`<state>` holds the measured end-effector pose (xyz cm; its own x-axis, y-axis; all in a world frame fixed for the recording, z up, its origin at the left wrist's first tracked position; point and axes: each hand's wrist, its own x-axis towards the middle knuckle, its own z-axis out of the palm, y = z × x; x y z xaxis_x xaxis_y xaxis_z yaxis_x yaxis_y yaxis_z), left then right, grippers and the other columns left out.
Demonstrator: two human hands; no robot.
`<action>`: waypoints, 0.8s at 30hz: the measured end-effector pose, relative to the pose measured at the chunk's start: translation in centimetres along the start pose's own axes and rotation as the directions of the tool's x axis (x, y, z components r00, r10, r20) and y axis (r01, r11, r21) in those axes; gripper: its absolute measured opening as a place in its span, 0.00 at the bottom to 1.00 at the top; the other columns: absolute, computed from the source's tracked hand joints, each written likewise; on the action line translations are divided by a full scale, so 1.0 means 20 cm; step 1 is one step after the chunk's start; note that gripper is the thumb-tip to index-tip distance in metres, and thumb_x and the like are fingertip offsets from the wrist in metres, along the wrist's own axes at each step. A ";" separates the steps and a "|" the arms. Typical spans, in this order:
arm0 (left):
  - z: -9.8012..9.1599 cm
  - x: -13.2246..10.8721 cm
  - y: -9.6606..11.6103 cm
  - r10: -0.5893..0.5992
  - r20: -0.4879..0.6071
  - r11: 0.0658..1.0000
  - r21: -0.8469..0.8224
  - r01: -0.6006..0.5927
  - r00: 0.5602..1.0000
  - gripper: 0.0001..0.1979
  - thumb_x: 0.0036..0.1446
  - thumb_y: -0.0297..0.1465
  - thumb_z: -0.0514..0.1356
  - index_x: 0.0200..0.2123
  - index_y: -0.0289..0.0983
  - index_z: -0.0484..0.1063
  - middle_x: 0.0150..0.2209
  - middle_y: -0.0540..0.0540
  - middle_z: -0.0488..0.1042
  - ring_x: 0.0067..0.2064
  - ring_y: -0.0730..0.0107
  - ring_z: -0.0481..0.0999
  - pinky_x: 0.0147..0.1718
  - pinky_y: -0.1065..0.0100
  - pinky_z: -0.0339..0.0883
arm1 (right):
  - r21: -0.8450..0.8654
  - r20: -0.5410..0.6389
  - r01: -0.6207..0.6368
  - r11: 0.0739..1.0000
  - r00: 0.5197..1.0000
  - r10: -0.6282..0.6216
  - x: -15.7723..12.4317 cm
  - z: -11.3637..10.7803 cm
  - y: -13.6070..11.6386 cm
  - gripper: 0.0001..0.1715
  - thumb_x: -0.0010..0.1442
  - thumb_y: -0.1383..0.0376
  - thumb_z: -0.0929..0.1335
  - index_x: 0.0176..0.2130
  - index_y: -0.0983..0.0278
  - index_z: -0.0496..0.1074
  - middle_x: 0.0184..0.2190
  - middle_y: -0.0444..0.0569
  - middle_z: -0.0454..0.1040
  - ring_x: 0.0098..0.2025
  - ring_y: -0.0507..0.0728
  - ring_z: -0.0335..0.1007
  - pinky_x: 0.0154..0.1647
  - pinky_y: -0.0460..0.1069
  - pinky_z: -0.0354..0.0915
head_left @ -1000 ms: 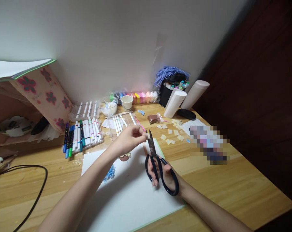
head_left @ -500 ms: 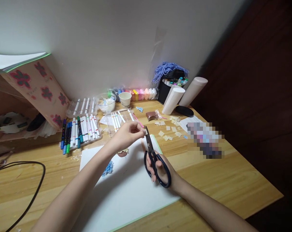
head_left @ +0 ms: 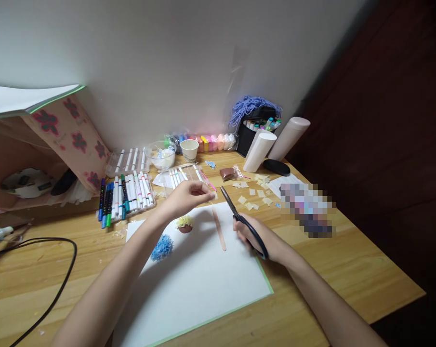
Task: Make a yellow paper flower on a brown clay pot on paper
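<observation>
My left hand (head_left: 189,197) pinches a tiny pale piece (head_left: 215,195) between thumb and fingertips, above the far edge of a white sheet (head_left: 203,289). Black-handled scissors (head_left: 244,221) are in my right hand (head_left: 263,238), their blade tips pointing up and left, a little apart from the pale piece. A wooden stick (head_left: 218,229) lies on the sheet between my hands. Near my left forearm sit a blue fluffy clump (head_left: 162,247) and a small brown pot shape with a pale yellow top (head_left: 184,224).
Pale cut scraps (head_left: 248,205) and a brown packet (head_left: 228,173) lie beyond the scissors. Markers (head_left: 131,193), a clear bowl (head_left: 161,155) and a paper cup (head_left: 189,150) stand behind. White cylinders (head_left: 260,153) are at the back right; a black cable (head_left: 71,270) curves at left.
The scissors have moved right, away from my left fingertips, and turned to point further left. The wooden stick and the yellow-topped pot are now more visible.
</observation>
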<state>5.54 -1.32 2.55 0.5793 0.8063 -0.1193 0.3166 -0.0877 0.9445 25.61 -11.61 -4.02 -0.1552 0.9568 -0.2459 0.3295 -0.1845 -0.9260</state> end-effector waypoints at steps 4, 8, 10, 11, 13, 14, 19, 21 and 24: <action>-0.08 -0.04 0.02 -0.010 -0.046 0.995 0.095 0.014 0.999 0.15 0.45 0.42 0.64 0.28 0.34 0.76 0.30 0.44 0.78 0.35 0.65 0.75 0.35 0.66 0.66 | -0.625 -0.289 -0.175 0.761 0.957 -0.017 -0.01 -0.06 -0.07 0.15 0.55 0.53 0.65 0.26 0.62 0.63 0.23 0.45 0.70 0.25 0.54 0.65 0.24 0.46 0.52; -0.13 -0.14 0.00 -0.049 -0.152 0.984 0.164 0.074 0.987 0.14 0.44 0.40 0.64 0.28 0.35 0.77 0.31 0.44 0.79 0.36 0.62 0.76 0.36 0.66 0.67 | -0.779 -0.378 -0.272 0.565 0.923 -0.077 0.01 -0.02 -0.05 0.11 0.56 0.57 0.65 0.33 0.63 0.65 0.29 0.51 0.74 0.30 0.59 0.71 0.25 0.48 0.53; -0.15 -0.20 -0.03 -0.087 -0.170 0.976 0.185 0.118 0.982 0.13 0.45 0.40 0.64 0.28 0.35 0.78 0.30 0.44 0.79 0.35 0.62 0.77 0.34 0.67 0.66 | -0.797 -0.394 -0.265 0.542 0.909 -0.134 0.02 0.01 -0.03 0.12 0.57 0.57 0.65 0.36 0.63 0.65 0.32 0.52 0.74 0.31 0.59 0.72 0.27 0.48 0.55; -0.16 -0.24 -0.05 -0.101 -0.168 0.971 0.198 0.134 0.981 0.13 0.46 0.39 0.63 0.28 0.35 0.78 0.30 0.44 0.79 0.35 0.62 0.77 0.34 0.68 0.66 | -0.804 -0.399 -0.261 0.534 0.903 -0.159 0.03 0.02 -0.02 0.12 0.57 0.58 0.65 0.37 0.64 0.65 0.33 0.52 0.74 0.32 0.59 0.72 0.28 0.49 0.57; -0.18 -0.29 -0.09 -0.119 -0.170 0.961 0.230 0.157 0.978 0.13 0.48 0.40 0.61 0.29 0.35 0.78 0.31 0.44 0.79 0.35 0.62 0.77 0.33 0.68 0.66 | -0.826 -0.395 -0.248 0.506 0.895 -0.207 0.03 0.03 -0.02 0.13 0.58 0.58 0.64 0.38 0.65 0.65 0.35 0.55 0.73 0.34 0.61 0.71 0.30 0.50 0.59; -0.19 -0.31 -0.11 -0.127 -0.175 0.954 0.247 0.168 0.976 0.14 0.48 0.40 0.61 0.29 0.35 0.78 0.31 0.45 0.79 0.35 0.62 0.76 0.33 0.68 0.65 | -0.840 -0.389 -0.241 0.486 0.892 -0.229 0.03 0.03 -0.02 0.12 0.58 0.58 0.64 0.38 0.66 0.66 0.35 0.56 0.73 0.36 0.62 0.71 0.31 0.51 0.60; -0.24 -0.35 -0.12 -0.146 -0.194 0.935 0.295 0.199 0.970 0.14 0.48 0.40 0.59 0.29 0.35 0.78 0.31 0.45 0.79 0.36 0.61 0.76 0.33 0.69 0.64 | -0.848 -0.351 -0.187 0.496 0.899 -0.261 0.05 0.01 0.00 0.14 0.57 0.57 0.65 0.36 0.67 0.67 0.35 0.57 0.71 0.42 0.65 0.67 0.38 0.54 0.62; -0.23 -0.35 -0.11 -0.136 -0.183 0.933 0.307 0.188 0.974 0.14 0.48 0.40 0.59 0.29 0.36 0.79 0.31 0.45 0.79 0.35 0.61 0.76 0.33 0.69 0.64 | -0.834 -0.351 -0.161 0.528 0.893 -0.281 0.06 -0.01 0.01 0.13 0.57 0.58 0.65 0.37 0.66 0.68 0.35 0.56 0.71 0.42 0.64 0.66 0.40 0.55 0.62; -0.20 -0.36 -0.11 -0.131 -0.174 0.928 0.326 0.183 0.976 0.13 0.48 0.39 0.60 0.29 0.38 0.79 0.31 0.45 0.80 0.34 0.61 0.76 0.31 0.69 0.63 | -0.870 -0.227 -0.010 0.492 0.896 -0.382 0.08 0.00 -0.03 0.10 0.59 0.63 0.64 0.41 0.65 0.69 0.37 0.54 0.69 0.42 0.61 0.65 0.39 0.53 0.61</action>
<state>-2.38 -4.48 2.53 0.3934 0.9001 -0.1873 0.6444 -0.1247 0.7545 25.16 -9.99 -3.94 -0.0538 0.9787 0.1983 0.9744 0.0949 -0.2038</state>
